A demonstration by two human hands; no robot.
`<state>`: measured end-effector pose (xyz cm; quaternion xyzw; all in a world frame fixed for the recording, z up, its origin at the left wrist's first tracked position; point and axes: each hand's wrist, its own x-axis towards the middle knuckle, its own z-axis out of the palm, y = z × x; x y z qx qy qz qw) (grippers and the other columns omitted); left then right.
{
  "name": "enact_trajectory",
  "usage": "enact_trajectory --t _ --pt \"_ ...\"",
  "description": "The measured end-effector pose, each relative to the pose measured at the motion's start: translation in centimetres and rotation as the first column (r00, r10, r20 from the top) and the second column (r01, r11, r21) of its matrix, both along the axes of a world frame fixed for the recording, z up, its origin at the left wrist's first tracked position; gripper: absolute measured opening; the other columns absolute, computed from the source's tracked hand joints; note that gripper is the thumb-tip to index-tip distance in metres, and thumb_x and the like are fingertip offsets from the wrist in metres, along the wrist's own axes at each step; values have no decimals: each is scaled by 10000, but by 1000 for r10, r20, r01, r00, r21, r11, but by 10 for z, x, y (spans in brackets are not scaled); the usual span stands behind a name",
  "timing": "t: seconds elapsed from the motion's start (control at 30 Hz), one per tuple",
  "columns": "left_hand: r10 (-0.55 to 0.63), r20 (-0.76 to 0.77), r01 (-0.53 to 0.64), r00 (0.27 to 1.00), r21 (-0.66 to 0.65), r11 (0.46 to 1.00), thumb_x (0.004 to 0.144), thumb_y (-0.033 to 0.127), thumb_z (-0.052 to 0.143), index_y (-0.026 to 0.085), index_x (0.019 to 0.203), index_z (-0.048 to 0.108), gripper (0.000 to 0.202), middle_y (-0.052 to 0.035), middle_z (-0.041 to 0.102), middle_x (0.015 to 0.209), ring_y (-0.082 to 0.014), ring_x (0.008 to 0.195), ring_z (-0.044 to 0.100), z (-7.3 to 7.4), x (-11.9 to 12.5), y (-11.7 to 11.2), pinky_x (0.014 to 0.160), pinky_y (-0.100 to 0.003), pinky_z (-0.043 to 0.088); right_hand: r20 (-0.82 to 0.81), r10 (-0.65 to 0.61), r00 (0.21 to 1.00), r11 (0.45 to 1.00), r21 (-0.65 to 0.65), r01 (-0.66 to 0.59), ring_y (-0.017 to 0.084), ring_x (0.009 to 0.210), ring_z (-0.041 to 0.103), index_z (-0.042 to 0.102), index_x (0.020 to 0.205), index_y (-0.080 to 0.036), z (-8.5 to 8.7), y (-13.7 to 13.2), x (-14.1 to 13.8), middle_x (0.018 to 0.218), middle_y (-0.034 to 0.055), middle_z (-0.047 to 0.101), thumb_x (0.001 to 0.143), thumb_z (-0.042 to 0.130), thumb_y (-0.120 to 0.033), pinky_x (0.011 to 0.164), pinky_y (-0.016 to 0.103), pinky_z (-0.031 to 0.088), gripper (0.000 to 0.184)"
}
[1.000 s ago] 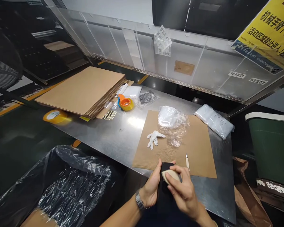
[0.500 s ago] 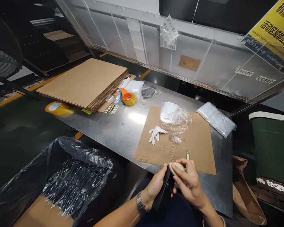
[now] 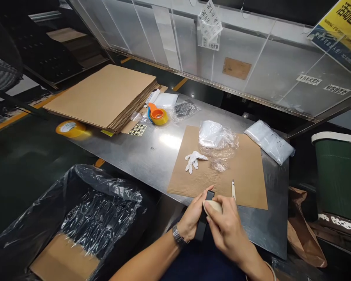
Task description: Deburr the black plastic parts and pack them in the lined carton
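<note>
My left hand (image 3: 190, 219), with a metal-band watch at its wrist, is wrapped along the left side of a long black bar-shaped piece (image 3: 201, 231). In my right hand (image 3: 228, 221) is a cream-coloured rounded pad (image 3: 214, 206), pinched between fingers and thumb and held against the black piece. The pad hides the middle of the piece, and its exact kind cannot be made out. Just beyond my right hand, a small knife with a pale handle (image 3: 233, 190) lies on a brown cardboard sheet (image 3: 199, 183). A white glove (image 3: 195, 159) rests farther left on that sheet.
Clear plastic bags (image 3: 216, 138) lie on the cardboard, and a white wrapped packet (image 3: 269, 142) sits right of them. On the metal table (image 3: 128, 156) are stacked cardboard sheets (image 3: 105, 93) and a tape dispenser (image 3: 158, 115). A bin lined with black plastic (image 3: 105, 203) stands at left.
The black piece has turned more upright, and its far end now shows above the pad. The pad and my right hand have shifted slightly left over the piece.
</note>
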<state>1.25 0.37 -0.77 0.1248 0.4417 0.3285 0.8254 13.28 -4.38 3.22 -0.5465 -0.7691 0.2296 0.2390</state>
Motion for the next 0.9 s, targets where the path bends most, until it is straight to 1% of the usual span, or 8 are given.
enact_trajectory --t 0.13,0.23,0.43,0.57,0.67,0.77,0.83,0.9 --pt "-49 31 53 998 -185 981 769 522 506 276 1271 412 566 23 527 704 -96 560 529 -6 0 4 551 -221 410 -28 154 988 988 -7 -154 213 824 438 540 1122 -156 6 -5 -8 956 122 489 758 475 -91 671 377 456 376" --pt "-48 146 91 988 -301 949 724 647 445 372 1281 328 632 60 451 641 -90 452 489 -12 0 9 453 -211 356 -68 239 969 969 86 -233 195 784 447 555 1100 -121 5 -15 -10 938 128 504 736 495 -85 655 357 457 370" --pt "92 381 117 920 -492 863 774 583 426 236 977 533 415 37 448 610 -67 478 433 -14 0 19 509 -208 369 -106 253 962 932 295 -213 188 876 471 449 1262 -183 -27 -30 -4 1027 110 510 763 549 -82 715 322 463 519" --pt "-18 484 245 875 -409 879 764 620 398 267 1047 517 468 17 494 660 -81 471 446 -8 -3 19 482 -213 355 -221 167 961 958 266 -105 218 959 476 426 1278 -236 -42 -39 8 1115 110 460 766 518 -81 754 390 465 543" --pt "-52 359 164 932 -289 943 761 645 373 307 1209 412 563 22 517 679 -95 465 473 -1 -6 16 465 -220 358 -213 37 976 973 231 13 242 998 476 489 1229 -230 -61 -42 24 1142 118 444 764 499 -75 790 447 443 490" --pt "8 116 3 993 -97 995 792 557 434 289 1285 347 568 -8 576 788 -96 542 518 5 -9 9 543 -234 402 -174 -225 959 954 160 253 233 983 489 542 1172 -249 -101 -31 41 1097 101 491 804 502 -158 804 445 435 381" --pt "2 8 -3 1000 51 999 777 458 540 249 1282 375 570 -40 594 881 -109 674 548 9 -11 3 647 -241 422 -155 -376 913 917 79 391 230 959 498 533 1178 -213 -134 -14 49 1041 103 529 837 477 -257 802 443 436 348" --pt "-45 -69 56 997 156 986 701 345 670 217 1220 460 575 -50 587 937 -130 815 540 12 -13 -2 732 -233 416 -151 -432 889 896 39 442 232 929 507 549 1144 -172 -163 8 53 983 104 556 845 459 -341 792 444 438 355"
